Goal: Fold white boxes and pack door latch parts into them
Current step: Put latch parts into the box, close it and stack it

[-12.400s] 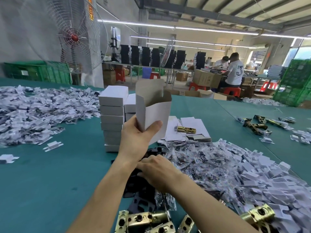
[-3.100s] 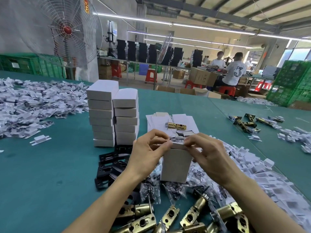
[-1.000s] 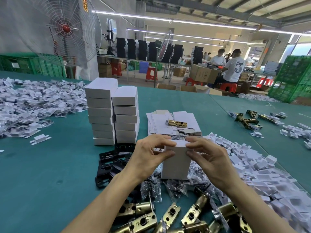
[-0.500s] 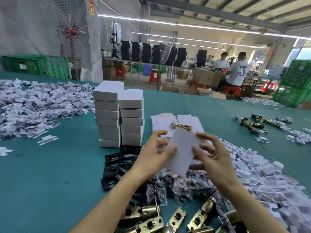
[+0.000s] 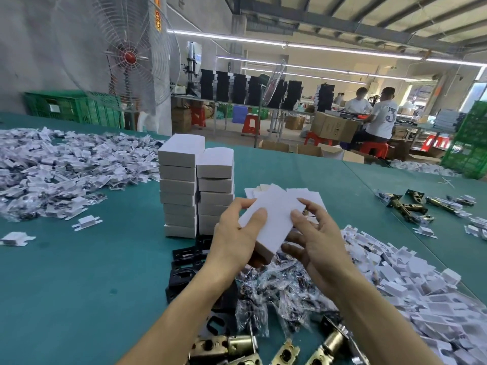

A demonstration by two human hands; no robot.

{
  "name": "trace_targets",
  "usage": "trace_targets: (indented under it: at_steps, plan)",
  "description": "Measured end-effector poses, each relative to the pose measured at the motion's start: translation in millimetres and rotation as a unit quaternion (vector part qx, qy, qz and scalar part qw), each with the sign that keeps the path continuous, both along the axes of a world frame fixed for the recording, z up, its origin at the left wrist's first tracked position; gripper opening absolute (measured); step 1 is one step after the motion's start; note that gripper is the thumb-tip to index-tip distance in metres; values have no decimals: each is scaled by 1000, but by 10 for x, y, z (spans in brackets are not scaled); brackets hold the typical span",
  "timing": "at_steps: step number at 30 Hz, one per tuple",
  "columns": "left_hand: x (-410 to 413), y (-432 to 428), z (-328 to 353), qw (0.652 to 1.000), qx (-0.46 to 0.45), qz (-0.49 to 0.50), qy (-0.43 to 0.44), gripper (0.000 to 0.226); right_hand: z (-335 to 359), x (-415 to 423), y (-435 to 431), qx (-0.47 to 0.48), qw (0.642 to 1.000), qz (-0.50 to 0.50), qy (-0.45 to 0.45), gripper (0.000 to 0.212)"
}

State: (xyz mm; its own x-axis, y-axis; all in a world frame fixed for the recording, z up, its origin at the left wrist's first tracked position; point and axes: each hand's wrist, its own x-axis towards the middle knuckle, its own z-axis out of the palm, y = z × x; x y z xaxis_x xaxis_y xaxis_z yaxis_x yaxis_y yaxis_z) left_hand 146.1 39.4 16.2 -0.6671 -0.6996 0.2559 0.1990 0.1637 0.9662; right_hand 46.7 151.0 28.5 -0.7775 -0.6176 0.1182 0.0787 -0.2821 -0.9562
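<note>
We've got the box (image 5: 272,222) tilted over the bench (image 5: 79,272), left hand (image 5: 234,243) gripping its near end, right hand (image 5: 320,248) pinching the other side.

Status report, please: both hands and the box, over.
Left hand and right hand both grip closed white box, tilted, above table. Stacked boxes close behind left hand.

Grey wall, big fan (image 5: 129,57), ceiling strip lights (image 5: 295,45), green crates (image 5: 71,108)
</note>
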Motion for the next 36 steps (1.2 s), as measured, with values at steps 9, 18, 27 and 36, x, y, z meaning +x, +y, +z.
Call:
trace_targets:
  at_steps: [9, 18, 27, 36]
  plan:
    - [-115, -11, 343, 983, 179, 11, 49, 19, 418, -39, -345, -26, 998, 45, 18, 49]
    - [-458, -445, 845, 928, 327, 136, 116, 38, 86, -7, 31, 137, 987, 45, 66, 40]
    - [-627, -590, 893, 892, 394, 165, 150, 41, -34, -167, 251, 161, 983, 40, 72, 18]
    - [-601, -671, 832, 916, 351, 176, 85, 51, -185, -215, 229, 187, 978, 49, 72, 16]
